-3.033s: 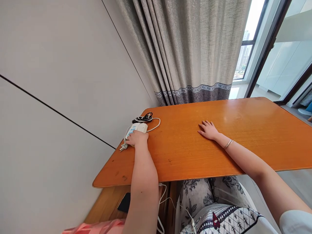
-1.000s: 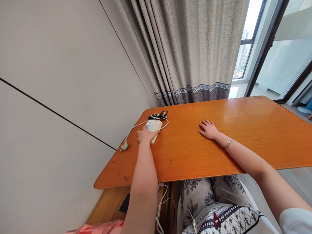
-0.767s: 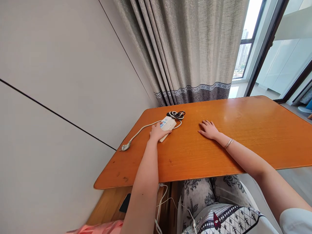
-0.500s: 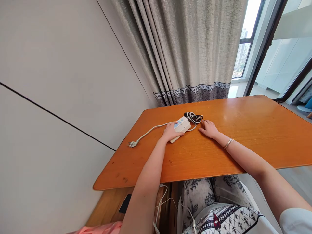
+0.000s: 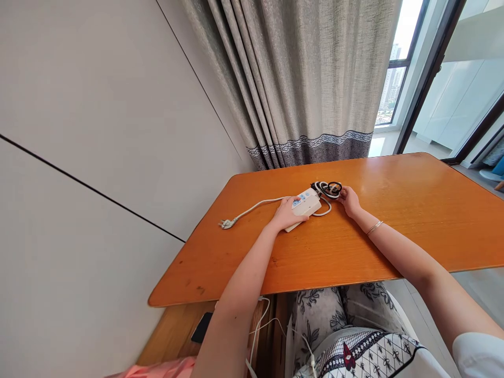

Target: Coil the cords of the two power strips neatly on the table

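A white power strip (image 5: 311,203) with blue-marked sockets lies at a slant on the orange wooden table (image 5: 394,220). My left hand (image 5: 289,214) is wrapped over its near left end. From that end a white cord runs left to a plug (image 5: 227,224) lying on the tabletop. At the strip's far right end sits a bundle of black and white cables (image 5: 328,190). My right hand (image 5: 349,200) has its fingers closed on the right side of that bundle; the fingertips are partly hidden.
A grey curtain (image 5: 315,79) hangs behind the table, with a pale wall (image 5: 98,131) at the left. A dark phone-like object (image 5: 202,327) lies on a lower wooden surface, near white cables (image 5: 258,325). A window (image 5: 394,79) stands at the back right.
The power strip, its plug and the cable bundle have shifted right with my left hand. My right hand has moved slightly right and away from me, and its fingers have closed on the bundle.
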### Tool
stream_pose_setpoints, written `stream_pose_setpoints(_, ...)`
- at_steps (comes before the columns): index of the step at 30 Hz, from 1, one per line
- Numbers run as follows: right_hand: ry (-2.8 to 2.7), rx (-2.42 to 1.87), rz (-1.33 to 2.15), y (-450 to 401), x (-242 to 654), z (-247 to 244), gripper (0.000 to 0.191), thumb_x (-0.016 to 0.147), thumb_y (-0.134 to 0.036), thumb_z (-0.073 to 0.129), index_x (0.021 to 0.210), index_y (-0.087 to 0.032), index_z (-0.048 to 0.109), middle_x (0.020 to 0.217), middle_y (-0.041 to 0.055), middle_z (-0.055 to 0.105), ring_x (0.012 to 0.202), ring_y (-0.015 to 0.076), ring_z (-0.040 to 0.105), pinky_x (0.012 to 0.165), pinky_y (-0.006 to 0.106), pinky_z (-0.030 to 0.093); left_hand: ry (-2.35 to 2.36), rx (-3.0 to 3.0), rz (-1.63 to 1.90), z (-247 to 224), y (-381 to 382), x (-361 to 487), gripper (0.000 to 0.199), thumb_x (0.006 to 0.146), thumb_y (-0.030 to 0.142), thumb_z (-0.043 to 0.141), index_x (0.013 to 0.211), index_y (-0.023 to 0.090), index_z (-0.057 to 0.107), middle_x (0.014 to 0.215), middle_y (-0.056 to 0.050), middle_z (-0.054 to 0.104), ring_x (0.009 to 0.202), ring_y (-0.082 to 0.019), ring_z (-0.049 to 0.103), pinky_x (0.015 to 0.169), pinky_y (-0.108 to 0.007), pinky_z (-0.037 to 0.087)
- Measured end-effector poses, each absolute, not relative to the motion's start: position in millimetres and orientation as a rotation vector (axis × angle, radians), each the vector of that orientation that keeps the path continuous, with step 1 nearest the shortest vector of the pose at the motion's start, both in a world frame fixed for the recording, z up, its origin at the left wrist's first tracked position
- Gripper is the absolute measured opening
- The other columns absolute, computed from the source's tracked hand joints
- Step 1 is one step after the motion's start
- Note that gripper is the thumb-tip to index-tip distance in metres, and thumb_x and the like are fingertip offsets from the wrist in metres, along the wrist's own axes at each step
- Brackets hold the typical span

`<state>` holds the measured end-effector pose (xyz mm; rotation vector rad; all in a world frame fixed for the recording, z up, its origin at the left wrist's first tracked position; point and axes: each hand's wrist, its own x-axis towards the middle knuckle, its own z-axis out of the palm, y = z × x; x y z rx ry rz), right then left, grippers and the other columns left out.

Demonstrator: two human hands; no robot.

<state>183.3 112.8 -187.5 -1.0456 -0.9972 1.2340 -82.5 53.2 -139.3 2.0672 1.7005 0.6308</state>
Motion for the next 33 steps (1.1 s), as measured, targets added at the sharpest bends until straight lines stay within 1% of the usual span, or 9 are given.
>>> stream_pose_setpoints(3,-0.908,-1.010,1.305,110,186,-180,0.038,0.083,-0.063,0.058,0.085,-0.025,0.059,0.082,0.0011,0.072,0.082,0.0193,0.070,0.075,0.032,0.059,1.710,2.090,0.573,-139,51,-78,0.092,0.060,0.052,0.087,0.140,0.024,0.052,0.142,-0.013,0.050,0.133,-0.034,0.053,0.114,-0.044,0.041)
stream_pose_setpoints(6,-0.897,-0.980,1.367,105,186,-173,0.040,0.079,-0.062,0.069,0.085,-0.023,0.066,0.083,0.0025,0.074,0.081,0.0188,0.070,0.072,0.030,0.060,1.736,2.138,0.478,-136,48,-76,0.094,0.063,0.054,0.084,0.145,0.024,0.049,0.146,-0.014,0.050,0.136,-0.036,0.051,0.116,-0.048,0.038)
stream_pose_setpoints(11,-0.936,-0.919,1.452,100,188,-166,0.034,0.072,-0.048,0.084,0.085,-0.019,0.071,0.089,0.0050,0.078,0.081,0.0170,0.071,0.075,0.027,0.060,1.729,2.309,0.483,-130,44,-67,0.090,0.069,0.055,0.082,0.146,0.021,0.049,0.157,-0.018,0.044,0.145,-0.039,0.042,0.120,-0.052,0.033)
stream_pose_setpoints(15,-0.952,-0.910,1.464,102,191,-165,0.034,0.068,-0.033,0.088,0.093,-0.018,0.070,0.096,0.0061,0.078,0.082,0.0169,0.073,0.075,0.028,0.061,1.600,2.362,0.619,-126,44,-46,0.073,0.086,0.055,0.067,0.147,0.019,0.048,0.157,-0.017,0.046,0.146,-0.033,0.044,0.121,-0.049,0.033)
stream_pose_setpoints(18,-0.987,-0.916,1.465,103,193,-166,0.038,0.065,-0.025,0.089,0.096,-0.019,0.068,0.100,0.0058,0.078,0.082,0.0172,0.073,0.073,0.028,0.061,1.423,2.448,0.666,-120,50,-25,0.067,0.088,0.049,0.068,0.146,0.022,0.050,0.157,-0.014,0.047,0.146,-0.030,0.043,0.122,-0.046,0.033)
stream_pose_setpoints(23,-1.066,-0.931,1.439,104,197,-171,0.044,0.063,-0.023,0.089,0.100,-0.021,0.066,0.104,0.0053,0.076,0.086,0.0184,0.072,0.080,0.032,0.061,1.363,2.527,0.652,-116,69,4,0.037,0.089,0.036,0.070,0.122,0.021,0.070,0.125,-0.010,0.070,0.120,-0.030,0.061,0.108,-0.044,0.044)
stream_pose_setpoints(26,-1.112,-0.949,1.407,104,198,-172,0.049,0.060,-0.025,0.090,0.102,-0.021,0.066,0.102,0.0048,0.076,0.087,0.0182,0.071,0.086,0.035,0.060,1.385,2.525,0.680,-122,74,9,0.017,0.088,0.029,0.070,0.102,0.021,0.077,0.113,-0.010,0.074,0.113,-0.030,0.062,0.103,-0.045,0.047)
stream_pose_setpoints(29,-1.157,-0.957,1.365,103,197,-172,0.055,0.056,-0.027,0.092,0.103,-0.020,0.065,0.105,0.0050,0.075,0.095,0.0189,0.070,0.095,0.039,0.057,1.424,2.527,0.731,-130,71,7,0.014,0.088,0.025,0.068,0.097,0.023,0.079,0.113,-0.011,0.073,0.115,-0.030,0.061,0.105,-0.046,0.046)
stream_pose_setpoints(33,-1.202,-0.960,1.321,99,195,-169,0.060,0.052,-0.029,0.094,0.104,-0.020,0.066,0.116,0.0079,0.073,0.107,0.0210,0.067,0.103,0.041,0.051,1.358,2.493,0.773,-134,66,-1,0.026,0.083,0.035,0.075,0.105,0.023,0.078,0.115,-0.009,0.074,0.117,-0.029,0.062,0.109,-0.045,0.046)
